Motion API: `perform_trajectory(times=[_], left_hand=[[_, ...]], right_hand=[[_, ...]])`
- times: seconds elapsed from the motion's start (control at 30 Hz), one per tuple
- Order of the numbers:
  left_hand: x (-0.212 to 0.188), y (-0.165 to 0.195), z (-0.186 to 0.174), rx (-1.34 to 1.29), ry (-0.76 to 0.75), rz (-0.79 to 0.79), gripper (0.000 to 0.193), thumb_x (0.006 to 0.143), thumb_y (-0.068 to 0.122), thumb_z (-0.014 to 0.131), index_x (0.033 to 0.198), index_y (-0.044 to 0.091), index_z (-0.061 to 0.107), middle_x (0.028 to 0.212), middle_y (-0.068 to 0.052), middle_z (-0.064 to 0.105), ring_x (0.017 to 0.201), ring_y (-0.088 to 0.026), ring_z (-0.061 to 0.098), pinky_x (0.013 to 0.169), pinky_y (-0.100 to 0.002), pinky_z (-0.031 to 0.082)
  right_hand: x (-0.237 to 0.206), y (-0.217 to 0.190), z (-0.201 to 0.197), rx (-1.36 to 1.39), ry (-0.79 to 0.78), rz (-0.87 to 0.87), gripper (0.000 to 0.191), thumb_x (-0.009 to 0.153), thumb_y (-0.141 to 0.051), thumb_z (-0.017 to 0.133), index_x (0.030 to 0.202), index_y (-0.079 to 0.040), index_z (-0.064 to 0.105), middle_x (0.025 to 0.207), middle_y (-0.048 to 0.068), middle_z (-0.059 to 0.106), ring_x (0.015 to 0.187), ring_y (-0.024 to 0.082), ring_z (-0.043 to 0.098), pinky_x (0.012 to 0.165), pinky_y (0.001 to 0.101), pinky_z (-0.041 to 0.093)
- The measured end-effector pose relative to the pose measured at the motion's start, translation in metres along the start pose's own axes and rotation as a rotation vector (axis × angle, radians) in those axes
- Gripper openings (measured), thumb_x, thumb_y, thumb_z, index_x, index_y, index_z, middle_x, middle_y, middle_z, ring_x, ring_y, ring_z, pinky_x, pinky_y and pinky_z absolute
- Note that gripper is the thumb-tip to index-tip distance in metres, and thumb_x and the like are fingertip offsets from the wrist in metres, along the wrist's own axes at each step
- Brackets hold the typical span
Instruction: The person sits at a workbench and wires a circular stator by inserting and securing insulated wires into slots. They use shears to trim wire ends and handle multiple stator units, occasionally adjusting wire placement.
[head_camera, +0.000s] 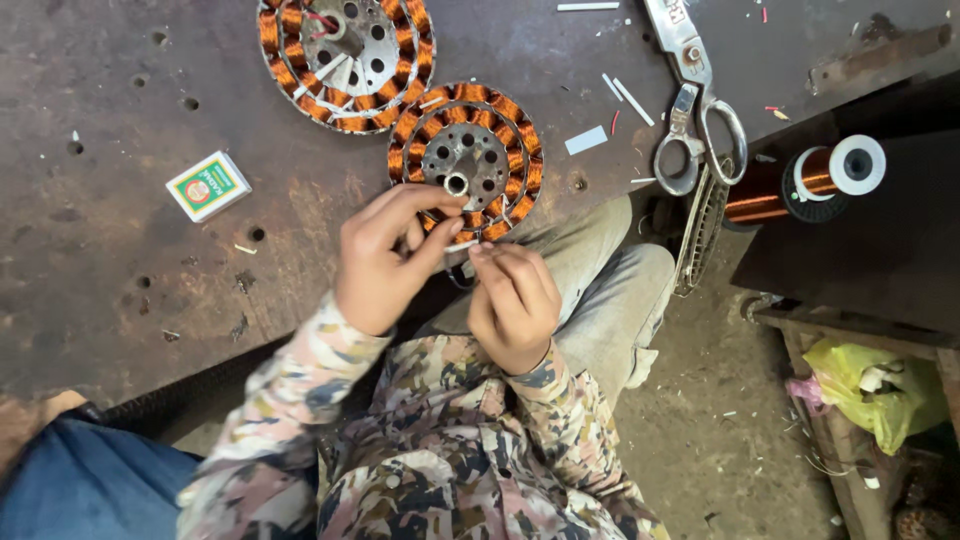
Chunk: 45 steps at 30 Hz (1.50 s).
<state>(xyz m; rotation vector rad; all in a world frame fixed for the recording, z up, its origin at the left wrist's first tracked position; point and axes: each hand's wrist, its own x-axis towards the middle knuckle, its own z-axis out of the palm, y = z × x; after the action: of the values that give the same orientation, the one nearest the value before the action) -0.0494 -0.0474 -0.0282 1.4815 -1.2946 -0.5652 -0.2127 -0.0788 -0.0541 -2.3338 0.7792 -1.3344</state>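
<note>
A round motor stator with copper windings lies at the near edge of a worn metal worktable. My left hand pinches the stator's lower rim between thumb and forefinger. My right hand is just beside it, fingertips closed on a small white strip at the same spot on the windings. Both sleeves are of a patterned fabric. What lies under the fingertips is hidden.
A second wound stator sits behind the first. A small green and white box lies to the left. Scissors and white strips lie at the right, a copper wire spool beyond. A yellow-green bag is lower right.
</note>
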Motion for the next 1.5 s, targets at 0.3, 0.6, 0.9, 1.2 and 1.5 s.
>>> perform_trajectory(times=[0.3, 0.6, 0.9, 1.2, 1.5], left_hand=[[-0.012, 0.014, 0.01, 0.156, 0.232, 0.126, 0.013, 0.1, -0.008, 0.062, 0.109, 0.001, 0.066, 0.112, -0.014, 0.068, 0.095, -0.028, 0.073, 0.08, -0.035, 0.058], [-0.007, 0.025, 0.016, 0.203, 0.265, 0.3, 0.019, 0.098, -0.018, 0.06, 0.106, -0.001, 0.063, 0.112, -0.017, 0.062, 0.096, -0.029, 0.065, 0.083, -0.034, 0.054], [-0.023, 0.065, 0.022, 0.135, 0.306, 0.242, 0.014, 0.095, -0.01, 0.07, 0.106, -0.002, 0.068, 0.111, -0.018, 0.067, 0.096, -0.025, 0.067, 0.082, -0.033, 0.055], [-0.012, 0.149, 0.042, -0.741, -0.721, 0.727, 0.017, 0.105, 0.014, 0.071, 0.119, 0.004, 0.072, 0.115, -0.008, 0.072, 0.093, -0.019, 0.076, 0.079, -0.031, 0.062], [-0.02, 0.127, 0.064, -0.957, -1.114, 0.89, 0.027, 0.117, 0.016, 0.046, 0.116, -0.007, 0.062, 0.115, -0.013, 0.066, 0.097, -0.025, 0.069, 0.084, -0.034, 0.057]], right_hand=[[0.031, -0.009, -0.037, 0.007, -0.117, 0.02, 0.029, 0.084, 0.013, 0.068, 0.111, 0.001, 0.069, 0.11, 0.016, 0.068, 0.104, 0.035, 0.066, 0.091, 0.0409, 0.055], [0.089, 0.032, -0.043, 0.178, -0.371, -0.137, 0.019, 0.088, -0.009, 0.074, 0.107, -0.005, 0.071, 0.099, 0.008, 0.069, 0.095, 0.028, 0.067, 0.086, 0.0424, 0.051], [0.065, 0.034, -0.02, 0.339, -0.267, 0.046, 0.01, 0.093, -0.006, 0.071, 0.103, -0.004, 0.07, 0.091, 0.009, 0.065, 0.084, 0.027, 0.067, 0.075, 0.0366, 0.054], [0.039, 0.03, -0.007, 0.461, -0.083, 0.151, 0.006, 0.101, -0.005, 0.067, 0.106, -0.002, 0.069, 0.098, 0.008, 0.068, 0.085, 0.021, 0.069, 0.076, 0.0297, 0.055], [0.036, 0.027, -0.009, 0.436, -0.081, 0.168, 0.007, 0.101, -0.006, 0.068, 0.108, -0.003, 0.07, 0.1, 0.007, 0.068, 0.086, 0.019, 0.069, 0.078, 0.0278, 0.054]])
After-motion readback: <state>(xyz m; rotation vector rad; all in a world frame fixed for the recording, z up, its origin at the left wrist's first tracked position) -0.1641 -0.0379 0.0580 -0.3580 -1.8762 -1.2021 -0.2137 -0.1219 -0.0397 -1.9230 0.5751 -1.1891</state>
